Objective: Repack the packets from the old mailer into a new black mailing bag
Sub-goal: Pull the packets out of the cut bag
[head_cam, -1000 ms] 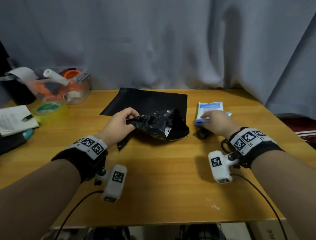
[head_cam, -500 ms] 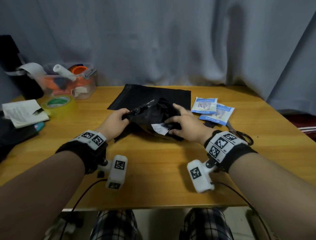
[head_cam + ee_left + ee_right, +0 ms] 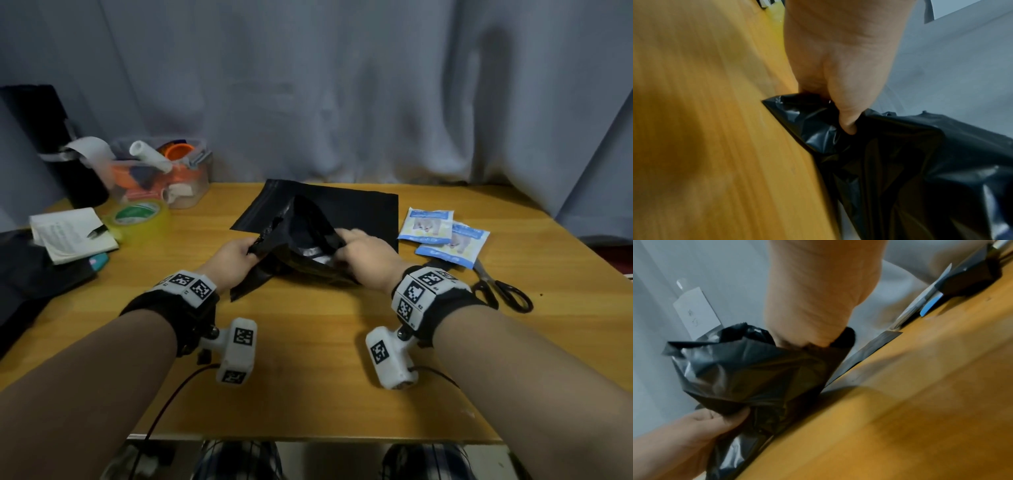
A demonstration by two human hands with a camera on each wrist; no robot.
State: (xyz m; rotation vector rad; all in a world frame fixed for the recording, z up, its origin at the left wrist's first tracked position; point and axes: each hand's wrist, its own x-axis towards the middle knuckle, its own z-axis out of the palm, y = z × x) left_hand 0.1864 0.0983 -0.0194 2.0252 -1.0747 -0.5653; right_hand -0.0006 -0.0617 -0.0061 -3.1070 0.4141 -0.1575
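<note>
Left hand [image 3: 228, 262] pinching crinkled glossy black mailer [image 3: 301, 246] mid-table; right hand [image 3: 368, 255] fingers buried inside, grip unclear

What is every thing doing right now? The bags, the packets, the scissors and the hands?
old mailer: crumpled, mouth held open.
new black bag: flat on the table, behind the mailer.
two blue packets: out, overlapping on the table.
scissors: lying untouched.
left hand: grips the mailer's edge.
right hand: fingers reach into the mailer.

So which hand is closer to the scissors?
Right. The right hand is in the crumpled black plastic old mailer, with the black-handled scissors on the wooden table out to its right. The left hand holds the mailer's far left edge.
</note>
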